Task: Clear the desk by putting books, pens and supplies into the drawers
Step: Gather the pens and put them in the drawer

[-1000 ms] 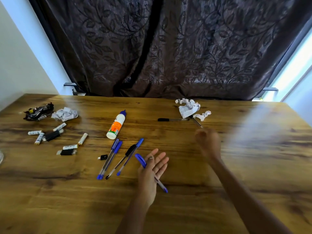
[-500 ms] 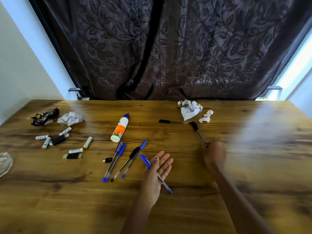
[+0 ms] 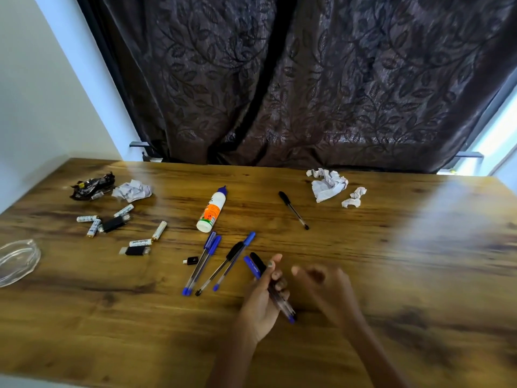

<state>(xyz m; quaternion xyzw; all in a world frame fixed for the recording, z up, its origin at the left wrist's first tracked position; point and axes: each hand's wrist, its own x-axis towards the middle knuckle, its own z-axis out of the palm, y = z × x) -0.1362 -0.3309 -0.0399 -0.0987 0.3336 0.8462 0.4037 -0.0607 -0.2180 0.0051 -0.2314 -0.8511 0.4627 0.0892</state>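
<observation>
Now left hand [image 3: 261, 301] grips two pens [image 3: 258, 268]; right hand [image 3: 326, 289] blurred, grip unclear

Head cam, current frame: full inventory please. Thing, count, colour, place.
desk: 1, brown wood, fills lower frame
curtain: dark brown, leaf pattern, behind desk
glue bottle: 1, white, blue tip, lying centre
pens on desk: 4, blue and black caps, centre
black pen: 1, apart, right of glue
crumpled paper: white, far right; another wad far left
batteries: several, white, left
glass dish: 1, clear, left edge
left hand: holds two pens, blue-capped and black-capped
right hand: blurred, beside left hand
</observation>
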